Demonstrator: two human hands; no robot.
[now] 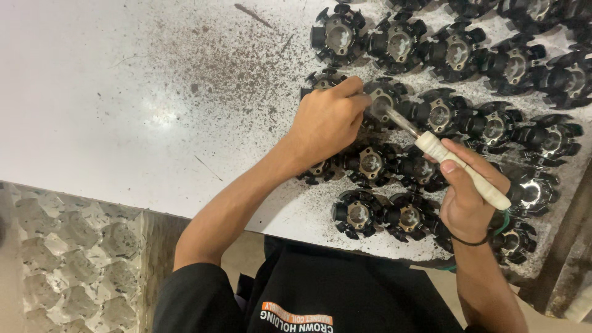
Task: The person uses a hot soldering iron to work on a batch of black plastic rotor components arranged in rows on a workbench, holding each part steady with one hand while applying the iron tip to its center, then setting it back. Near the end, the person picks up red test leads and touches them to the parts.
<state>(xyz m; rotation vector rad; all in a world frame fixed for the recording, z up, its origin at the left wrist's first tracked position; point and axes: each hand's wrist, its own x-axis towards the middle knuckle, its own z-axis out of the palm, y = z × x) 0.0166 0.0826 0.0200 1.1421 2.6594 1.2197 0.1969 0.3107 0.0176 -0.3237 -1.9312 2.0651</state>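
My right hand (464,197) gripping a cream-handled soldering iron (453,165), tip touching a black round coil part (383,97), my left hand (325,123) pinching closed beside it, rows of similar parts (456,52) lying on the speckled white table (123,92).

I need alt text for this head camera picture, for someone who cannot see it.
A right hand holds a cream-handled soldering iron to a black coil part steadied by the left hand, among rows of similar parts on a speckled white table.
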